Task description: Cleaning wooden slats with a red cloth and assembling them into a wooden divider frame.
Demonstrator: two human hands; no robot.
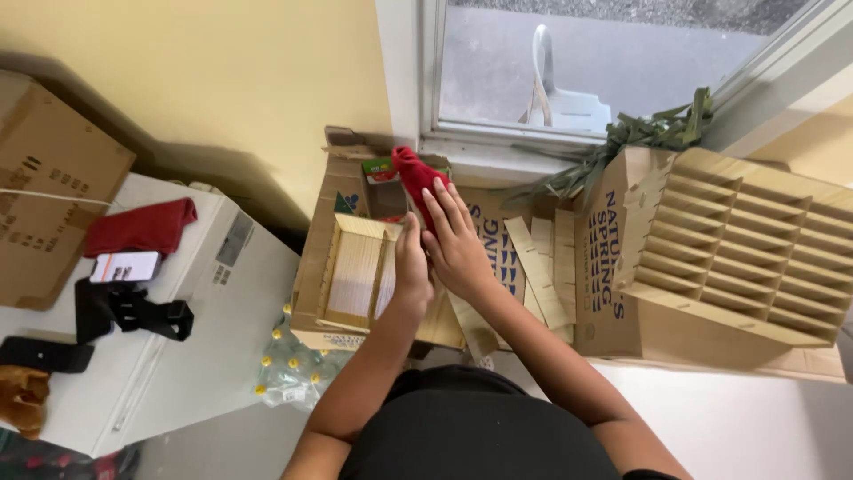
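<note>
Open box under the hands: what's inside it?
Pale slatted cardboard dividers fill the box. The left hand and right hand, holding a red cloth, cover its right side.

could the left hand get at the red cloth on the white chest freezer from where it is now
Probably not without stepping over. The left hand rests at the cardboard box, and the red cloth lies far to its left on the freezer. Nothing blocks the way.

A pale yellow painted wall meets a white-framed glass window letting in daylight; outside stands what looks like a white plastic chair.
</note>
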